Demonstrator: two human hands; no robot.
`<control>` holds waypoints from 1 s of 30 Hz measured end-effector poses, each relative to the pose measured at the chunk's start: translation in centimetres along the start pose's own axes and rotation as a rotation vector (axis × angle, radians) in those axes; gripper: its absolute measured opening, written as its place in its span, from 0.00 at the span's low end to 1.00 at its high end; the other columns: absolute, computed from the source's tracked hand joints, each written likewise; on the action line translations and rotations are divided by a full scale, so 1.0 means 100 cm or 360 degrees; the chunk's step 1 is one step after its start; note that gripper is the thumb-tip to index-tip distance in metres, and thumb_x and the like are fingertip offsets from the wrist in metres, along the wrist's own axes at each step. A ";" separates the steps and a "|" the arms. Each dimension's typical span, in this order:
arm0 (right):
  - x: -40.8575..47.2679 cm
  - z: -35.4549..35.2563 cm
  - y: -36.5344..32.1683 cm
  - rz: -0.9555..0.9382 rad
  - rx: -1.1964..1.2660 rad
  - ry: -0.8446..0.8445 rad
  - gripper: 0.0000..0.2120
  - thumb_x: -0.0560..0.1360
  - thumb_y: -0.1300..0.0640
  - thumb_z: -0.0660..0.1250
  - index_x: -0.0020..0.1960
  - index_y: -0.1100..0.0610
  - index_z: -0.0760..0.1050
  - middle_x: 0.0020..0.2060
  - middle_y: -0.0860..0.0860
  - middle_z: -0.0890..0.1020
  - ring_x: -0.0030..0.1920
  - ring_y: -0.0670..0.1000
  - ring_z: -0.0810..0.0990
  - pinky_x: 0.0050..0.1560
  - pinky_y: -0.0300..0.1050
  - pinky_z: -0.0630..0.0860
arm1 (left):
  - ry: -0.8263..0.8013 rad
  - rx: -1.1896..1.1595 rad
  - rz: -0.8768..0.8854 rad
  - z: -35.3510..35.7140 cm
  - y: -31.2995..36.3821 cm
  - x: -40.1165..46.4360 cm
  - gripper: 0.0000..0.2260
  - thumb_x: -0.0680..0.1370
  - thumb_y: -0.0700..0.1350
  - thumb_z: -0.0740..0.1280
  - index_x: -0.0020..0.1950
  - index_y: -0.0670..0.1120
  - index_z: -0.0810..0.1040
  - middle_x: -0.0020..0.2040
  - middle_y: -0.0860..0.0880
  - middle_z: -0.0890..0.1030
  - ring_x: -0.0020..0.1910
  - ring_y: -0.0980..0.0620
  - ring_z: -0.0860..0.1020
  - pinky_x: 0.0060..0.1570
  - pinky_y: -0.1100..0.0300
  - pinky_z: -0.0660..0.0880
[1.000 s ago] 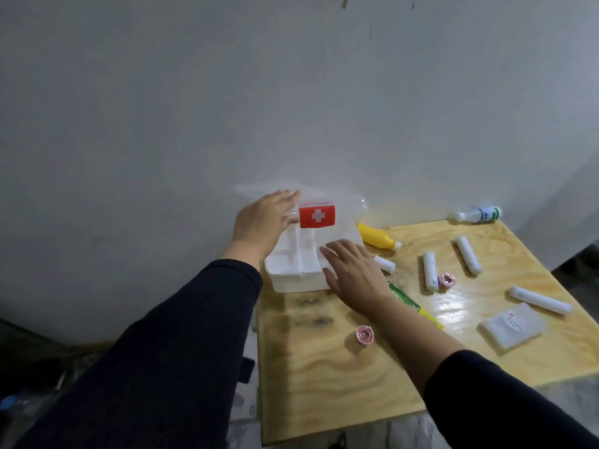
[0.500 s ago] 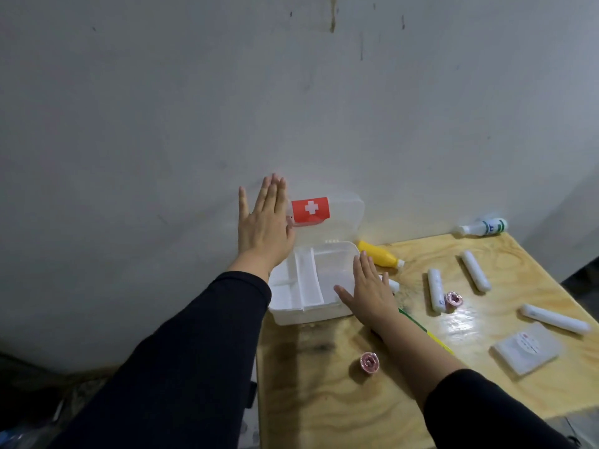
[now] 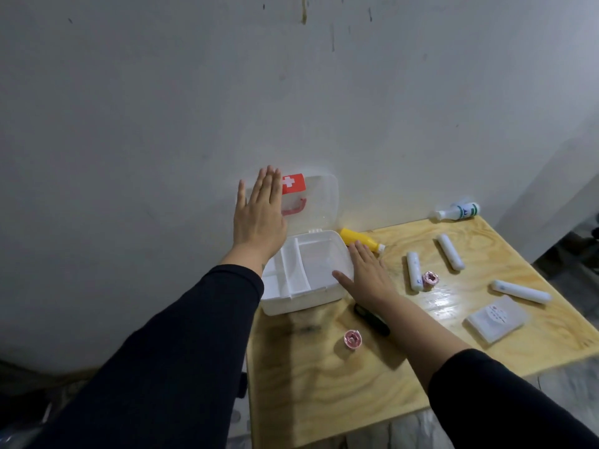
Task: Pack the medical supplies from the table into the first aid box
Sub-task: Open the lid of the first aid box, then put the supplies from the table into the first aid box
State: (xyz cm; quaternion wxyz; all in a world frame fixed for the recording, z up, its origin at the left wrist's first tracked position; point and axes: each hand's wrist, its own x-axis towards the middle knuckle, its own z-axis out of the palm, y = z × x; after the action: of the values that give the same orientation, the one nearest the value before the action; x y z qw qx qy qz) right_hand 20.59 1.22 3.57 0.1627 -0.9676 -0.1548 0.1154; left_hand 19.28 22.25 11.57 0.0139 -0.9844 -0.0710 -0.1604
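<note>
So the packing itself is not yet begun, as far as I can judge. The first aid box (image 3: 304, 275) stands open at the far left corner of the worktop (image 3: 324, 384), its lid (image 3: 321, 202) upright against the wall (image 3: 291, 92), and the compartments look empty. The left hand (image 3: 259, 215) is flat and spread against the lid, grasping nothing. The right hand (image 3: 366, 275) lies flat and released, touching the right side of the box, also holding nothing.

All supplies are outside: a yellow bottle (image 3: 358, 239) just behind the right hand, a white bottle (image 3: 458, 211) at the far edge, three white rolls (image 3: 414, 275) (image 3: 450, 257) (image 3: 520, 291) toward the right side, two small pink tape rolls (image 3: 430, 278) (image 3: 352, 339), a flat white packet (image 3: 496, 317) near the right edge, and a dark thing (image 3: 372, 320) partly under the right forearm, which I cannot identify.

The worktop is pale plywood, a little shiny, pushed into a corner of plain grey walls with some marks. The floor at left is dark and unclear.
</note>
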 end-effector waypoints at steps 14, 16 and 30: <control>-0.092 0.018 0.089 0.0438 0.0124 -0.0019 0.38 0.68 0.48 0.73 0.73 0.56 0.62 0.67 0.55 0.71 0.65 0.57 0.71 0.64 0.51 0.72 | -0.0771 -0.0278 -0.0219 0.065 0.028 -0.089 0.28 0.83 0.53 0.50 0.79 0.42 0.47 0.81 0.46 0.47 0.79 0.50 0.46 0.78 0.48 0.44; -0.100 0.023 0.093 0.0460 0.0263 0.0079 0.34 0.69 0.52 0.73 0.71 0.56 0.65 0.64 0.56 0.73 0.62 0.56 0.73 0.61 0.49 0.72 | -0.0826 -0.0277 -0.0273 0.070 0.027 -0.092 0.29 0.83 0.55 0.47 0.79 0.42 0.47 0.81 0.46 0.47 0.79 0.50 0.46 0.78 0.49 0.45; -0.070 -0.054 0.048 0.0048 0.0366 0.0430 0.33 0.68 0.56 0.75 0.69 0.60 0.68 0.61 0.58 0.73 0.61 0.57 0.74 0.64 0.51 0.73 | -0.0903 -0.0175 -0.0207 0.076 0.027 -0.096 0.28 0.83 0.55 0.42 0.79 0.42 0.44 0.81 0.45 0.44 0.79 0.48 0.44 0.77 0.48 0.42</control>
State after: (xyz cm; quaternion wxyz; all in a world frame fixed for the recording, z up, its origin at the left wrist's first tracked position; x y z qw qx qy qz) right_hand 16.82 -7.02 8.06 0.2900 -0.9515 -0.1028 0.0037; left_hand 13.02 18.63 1.35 -0.0701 -0.9826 -0.1260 0.1170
